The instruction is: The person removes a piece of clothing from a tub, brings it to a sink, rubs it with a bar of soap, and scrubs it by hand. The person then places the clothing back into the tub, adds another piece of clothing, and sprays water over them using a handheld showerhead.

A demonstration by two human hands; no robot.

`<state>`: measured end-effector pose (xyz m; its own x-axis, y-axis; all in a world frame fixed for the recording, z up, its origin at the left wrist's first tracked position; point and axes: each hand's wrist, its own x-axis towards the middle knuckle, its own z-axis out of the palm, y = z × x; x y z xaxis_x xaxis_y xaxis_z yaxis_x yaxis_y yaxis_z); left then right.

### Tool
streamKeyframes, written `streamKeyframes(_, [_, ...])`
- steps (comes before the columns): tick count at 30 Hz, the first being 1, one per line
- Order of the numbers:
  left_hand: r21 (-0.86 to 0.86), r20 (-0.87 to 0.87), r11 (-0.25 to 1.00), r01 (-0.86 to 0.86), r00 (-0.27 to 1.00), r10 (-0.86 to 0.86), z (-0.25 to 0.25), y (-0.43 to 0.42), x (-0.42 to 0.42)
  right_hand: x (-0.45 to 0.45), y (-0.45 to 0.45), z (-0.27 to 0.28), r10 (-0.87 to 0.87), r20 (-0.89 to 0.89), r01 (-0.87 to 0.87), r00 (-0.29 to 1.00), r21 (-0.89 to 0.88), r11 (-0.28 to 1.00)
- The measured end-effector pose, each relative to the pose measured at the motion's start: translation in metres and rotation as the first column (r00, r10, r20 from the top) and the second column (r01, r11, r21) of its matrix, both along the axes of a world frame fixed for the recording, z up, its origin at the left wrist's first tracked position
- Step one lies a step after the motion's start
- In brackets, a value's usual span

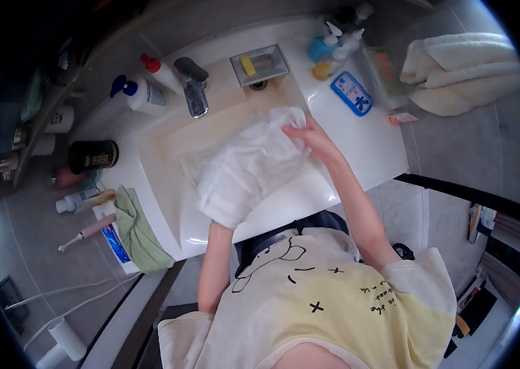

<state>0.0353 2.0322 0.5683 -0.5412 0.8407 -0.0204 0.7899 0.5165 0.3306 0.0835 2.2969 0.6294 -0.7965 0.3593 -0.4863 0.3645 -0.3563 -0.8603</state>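
Note:
A crumpled white cloth is spread over the cream-coloured sink, reaching from the basin to its front rim. My right hand grips the cloth's upper right end, thumb and fingers closed on a fold. The other end is draped over my left hand, so its fingers are hidden; only the left forearm and wrist come out from under it. Beyond the cloth, the metal faucet points into the basin.
A metal soap tray holds a yellow bar. Pump bottles stand left of the faucet, others at the right. A blue case lies on the counter. At left are a dark jar and a green cloth.

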Motion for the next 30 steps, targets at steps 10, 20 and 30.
streamKeyframes(10, [0.177, 0.398, 0.98, -0.097, 0.917, 0.019, 0.053, 0.041, 0.014, -0.034, 0.022, -0.059, 0.13, 0.21, -0.213, 0.969, 0.446, 0.869])
streamKeyframes(20, [0.035, 0.065, 0.999, -0.001, 0.998, -0.002, 0.031, 0.026, 0.014, -0.172, 0.041, -0.08, 0.104, 0.067, -0.063, 0.992, 0.997, -0.04])
streamKeyframes(30, [0.383, 0.466, 0.87, -0.312, 0.878, 0.109, 0.064, 0.038, -0.009, -0.223, 0.032, -0.088, 0.074, 0.394, -0.356, 0.916, 0.885, -0.3])
